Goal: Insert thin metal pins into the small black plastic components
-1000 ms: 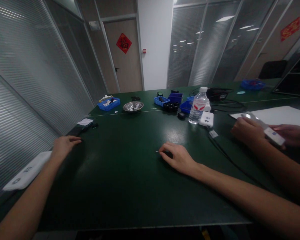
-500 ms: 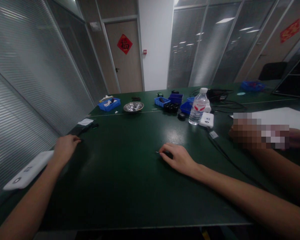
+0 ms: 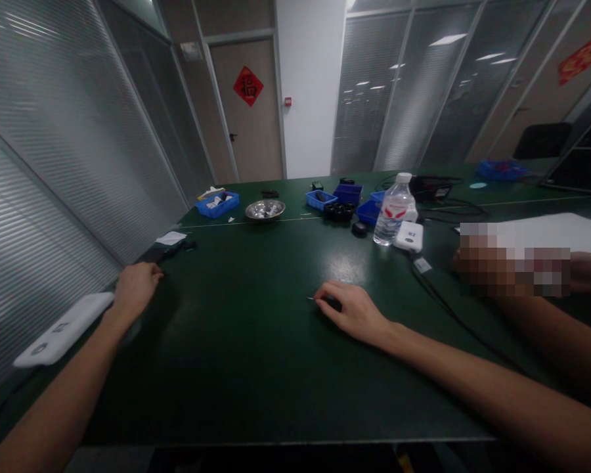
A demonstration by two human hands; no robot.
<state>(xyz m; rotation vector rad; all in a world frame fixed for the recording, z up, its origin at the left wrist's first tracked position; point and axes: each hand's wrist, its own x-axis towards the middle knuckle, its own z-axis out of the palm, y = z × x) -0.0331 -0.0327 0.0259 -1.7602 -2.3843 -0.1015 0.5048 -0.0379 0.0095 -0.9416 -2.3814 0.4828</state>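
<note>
My right hand (image 3: 349, 307) rests on the dark green table (image 3: 246, 341), thumb and forefinger pinched together. A thin, short, pin-like object (image 3: 310, 299) sticks out to the left from that pinch; its kind is too small to make out. At the left edge of the table, my left hand (image 3: 136, 289) is closed, fingers curled downward. Whatever those fingers hold is hidden. Just beyond it lie a small black object (image 3: 190, 246) and a white paper slip (image 3: 171, 238). Beside my left forearm is a white flat device (image 3: 64, 330).
Farther back stand a shiny metal bowl (image 3: 264, 210), a blue tray (image 3: 217, 204) and another blue tray (image 3: 320, 200). A water bottle (image 3: 393, 213) is beside a white device (image 3: 408, 236) with a black cable (image 3: 443, 302). At right, another person's forearm (image 3: 546, 335) reaches in.
The view has shifted slightly. My left hand has moved a little to the right and turned somewhat. My right hand keeps its pinch in nearly the same place.
</note>
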